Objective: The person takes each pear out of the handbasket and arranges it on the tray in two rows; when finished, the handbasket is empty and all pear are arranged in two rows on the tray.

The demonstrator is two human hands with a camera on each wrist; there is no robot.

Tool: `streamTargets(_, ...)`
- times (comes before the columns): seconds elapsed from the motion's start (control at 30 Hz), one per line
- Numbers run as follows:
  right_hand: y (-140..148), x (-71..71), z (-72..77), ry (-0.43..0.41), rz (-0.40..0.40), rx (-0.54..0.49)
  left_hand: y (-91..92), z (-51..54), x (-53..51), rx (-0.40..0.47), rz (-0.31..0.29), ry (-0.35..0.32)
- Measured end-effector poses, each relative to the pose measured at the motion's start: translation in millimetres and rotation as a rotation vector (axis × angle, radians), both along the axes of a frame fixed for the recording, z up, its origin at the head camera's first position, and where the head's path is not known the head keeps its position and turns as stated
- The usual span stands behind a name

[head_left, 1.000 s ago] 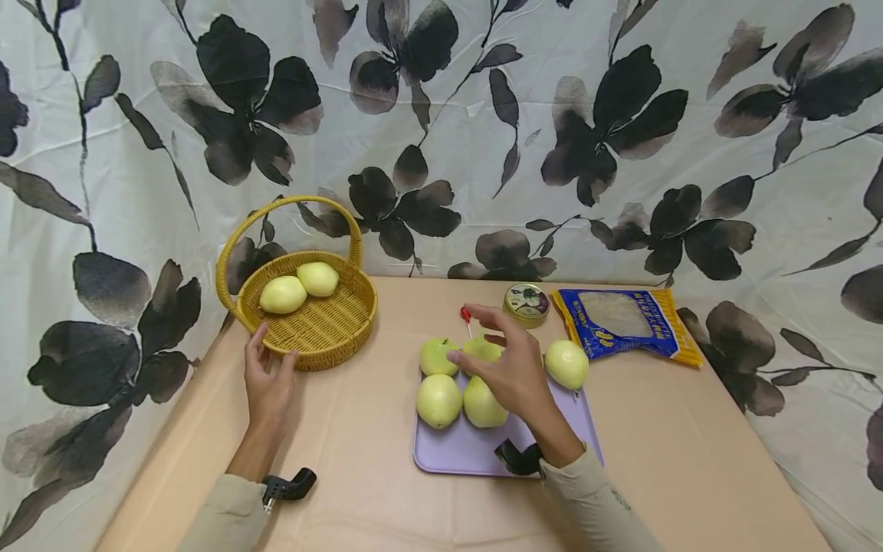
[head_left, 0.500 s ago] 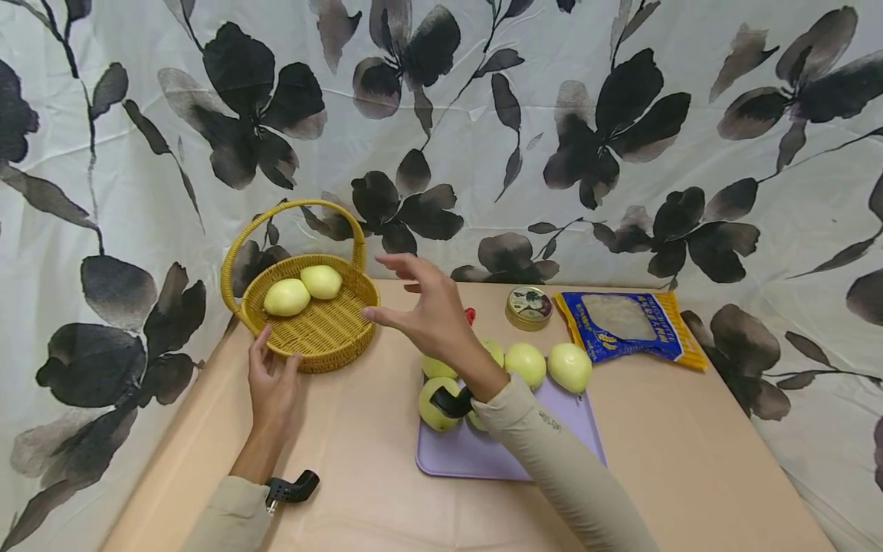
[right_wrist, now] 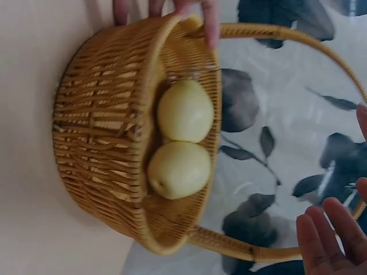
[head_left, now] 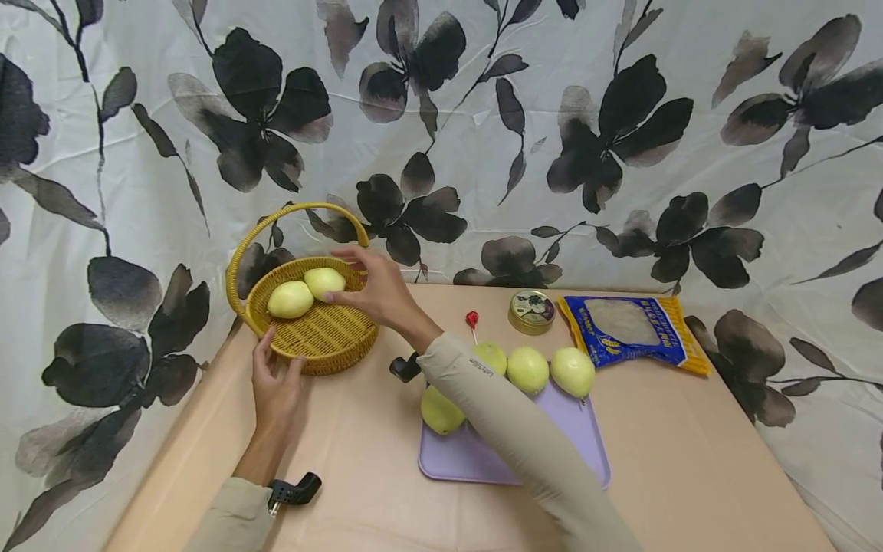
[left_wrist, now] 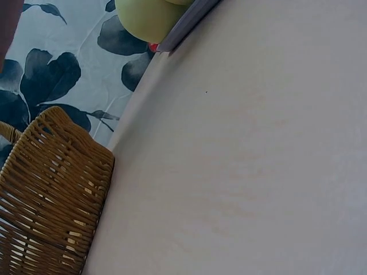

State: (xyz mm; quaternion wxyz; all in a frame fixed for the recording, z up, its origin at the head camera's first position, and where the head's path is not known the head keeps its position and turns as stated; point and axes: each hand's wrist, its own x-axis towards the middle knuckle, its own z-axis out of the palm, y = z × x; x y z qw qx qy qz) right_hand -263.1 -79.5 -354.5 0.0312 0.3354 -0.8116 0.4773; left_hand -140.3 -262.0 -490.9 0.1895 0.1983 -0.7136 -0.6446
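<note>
Two yellow-green pears (head_left: 290, 300) lie side by side in a yellow wicker basket (head_left: 331, 353) with a tall handle. My left hand (head_left: 276, 395) touches the near left side of the basket, its fingertips at the rim and the thumb against the outer wall. Over the basket's right side is my right hand (head_left: 382, 291), thumb and fingers spread near the right-hand pear (right_wrist: 179, 170). In the right wrist view its fingers (right_wrist: 312, 240) are apart from both pears, with nothing between them. The left wrist view shows the basket's woven wall (left_wrist: 54, 195) but not the left hand clearly.
A lilac tray (head_left: 469, 468) holds several more pears (head_left: 527, 371), partly hidden by my right sleeve (head_left: 510, 429). Behind it are a red lollipop (head_left: 472, 318), a round tin (head_left: 531, 310) and a blue-and-yellow packet (head_left: 631, 331). A floral cloth (head_left: 441, 138) hangs behind the table.
My right hand has moved left from above the tray to over the basket, its fingers still spread. The left hand stays at the basket, and the two pears inside have not moved.
</note>
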Motion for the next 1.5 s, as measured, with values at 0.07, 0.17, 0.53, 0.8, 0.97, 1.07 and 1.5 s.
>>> streamTargets(0.07,-9,-9.2,-6.9,-0.025,-0.001,0.021,0.3,0.3,-0.6,0.013,0.003,0.003)
streamTargets(0.17,-20,-22.1,-17.0,-0.059,-0.007,0.043,0.5,0.0,-1.2,0.033,0.005,0.016)
streamTargets(0.53,-55,-54.9,-54.4,-0.137,-0.015,0.083,0.1,-1.8,-1.4,0.041,0.013,0.019)
streamTargets(0.8,-66,-67.0,-64.1,-0.139,-0.037,0.153,1.7,2.4,-0.3,0.023,0.008,0.035)
streamTargets(0.97,-70,-71.8,-69.3,-0.139,-0.012,0.221,0.5,0.3,-1.0,0.035,0.01,0.03)
streamTargets(1.07,-69,-71.5,-71.8,-0.149,0.006,0.246,1.6,-2.1,-0.5,0.031,0.01,0.026)
streamTargets(1.5,-67,-72.0,-70.9,-0.062,-0.059,0.29,6.5,-1.4,-0.4,0.001,0.025,0.03)
